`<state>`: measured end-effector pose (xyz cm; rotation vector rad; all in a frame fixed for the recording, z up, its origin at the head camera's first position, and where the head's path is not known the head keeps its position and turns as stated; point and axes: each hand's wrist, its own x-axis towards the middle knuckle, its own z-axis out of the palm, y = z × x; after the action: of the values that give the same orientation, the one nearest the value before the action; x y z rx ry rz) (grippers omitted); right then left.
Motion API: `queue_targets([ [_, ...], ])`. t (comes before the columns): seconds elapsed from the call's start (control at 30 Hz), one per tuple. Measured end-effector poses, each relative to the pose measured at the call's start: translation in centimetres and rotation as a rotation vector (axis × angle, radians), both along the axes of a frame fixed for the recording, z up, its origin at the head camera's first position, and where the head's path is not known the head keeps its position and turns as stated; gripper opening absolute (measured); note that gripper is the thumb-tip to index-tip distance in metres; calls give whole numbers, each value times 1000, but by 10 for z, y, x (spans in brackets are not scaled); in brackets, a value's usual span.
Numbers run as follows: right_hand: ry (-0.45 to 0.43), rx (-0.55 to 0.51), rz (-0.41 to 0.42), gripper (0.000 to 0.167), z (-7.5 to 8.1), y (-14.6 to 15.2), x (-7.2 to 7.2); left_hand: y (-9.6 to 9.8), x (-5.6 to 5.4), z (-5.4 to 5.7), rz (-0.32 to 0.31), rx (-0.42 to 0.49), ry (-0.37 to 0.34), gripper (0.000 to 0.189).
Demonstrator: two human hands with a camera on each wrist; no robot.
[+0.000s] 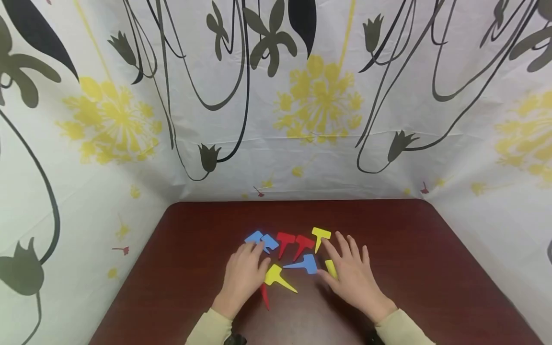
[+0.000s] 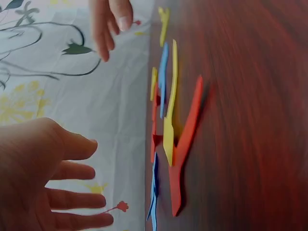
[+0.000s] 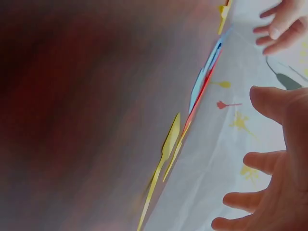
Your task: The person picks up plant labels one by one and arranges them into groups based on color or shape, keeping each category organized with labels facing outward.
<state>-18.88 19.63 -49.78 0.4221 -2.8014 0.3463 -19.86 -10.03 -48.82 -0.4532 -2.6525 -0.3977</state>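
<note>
Several flat T-shaped plant labels in blue, red and yellow lie loosely grouped on the table. My left hand [image 1: 243, 273] is held above the group's left side, fingers apart and relaxed in the left wrist view, with nothing in them. It partly covers two blue labels [image 1: 269, 243] and a red label [image 1: 265, 297]; a yellow label [image 1: 273, 275] lies by its thumb. Over the right side, my right hand [image 1: 355, 278] spreads its fingers and holds nothing. A yellow label [image 1: 331, 268] shows partly under it. Between the hands lie a blue label [image 1: 308, 264] and two red labels [image 1: 285, 238].
Another yellow label [image 1: 321, 234] lies at the back, near the right fingertips. The dark red-brown table [image 1: 207, 225] has rounded far corners. A white cloth [image 1: 267, 120] with printed flowers hangs behind it and along both sides.
</note>
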Motion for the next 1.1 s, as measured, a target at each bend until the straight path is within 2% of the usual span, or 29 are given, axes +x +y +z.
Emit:
queue_targets([
  [0.17, 33, 70, 26, 84, 3, 6, -7, 3, -11, 1, -49, -48, 13, 41],
  [0.43, 88, 175, 69, 81, 9, 14, -14, 20, -28, 2, -93, 18, -66, 33],
  [0.6, 92, 220, 83, 81, 11, 16, -17, 30, -37, 0, -77, 48, -127, 33],
  [0.8, 96, 258, 97, 78, 6, 17, -19, 43, -47, -5, -53, 89, -180, 20],
  [1.1, 20, 229, 119, 74, 2, 14, -18, 54, -49, -9, 2, 118, -242, 20],
])
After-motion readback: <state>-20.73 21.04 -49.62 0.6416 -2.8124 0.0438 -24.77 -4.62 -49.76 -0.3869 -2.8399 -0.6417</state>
